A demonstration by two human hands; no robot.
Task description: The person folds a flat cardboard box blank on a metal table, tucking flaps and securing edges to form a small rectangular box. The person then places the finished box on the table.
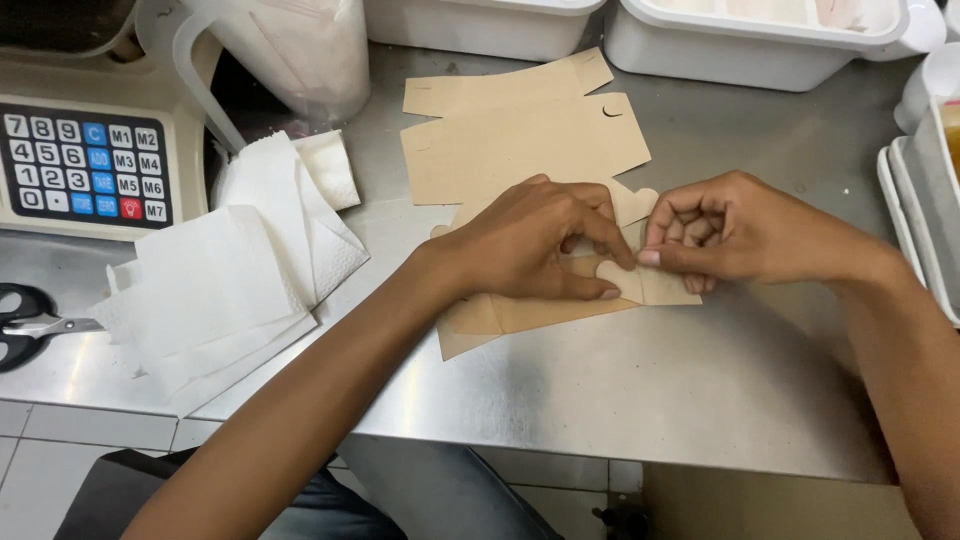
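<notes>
Stainless steel worktop (640, 390), crowded at its far edge with white plastic tubs (760, 40). Near the middle, a flat brown die-cut cardboard box blank (520, 310), long axis slanting from lower left to upper right, rounded tab end toward the right hand (740, 230). Left hand (535, 240) pinching a heart-shaped flap; right hand curled, thumb and fingers nipping the same flap. Best creased firmly along the score, blank held flat. White paper napkins (220, 280) to the left.

Flat tan cardboard box blanks (520, 140) lie at upper centre; another, a folded tan box blank (560, 305), sits mid-frame. White plastic tubs (770, 50) line the top edge.
</notes>
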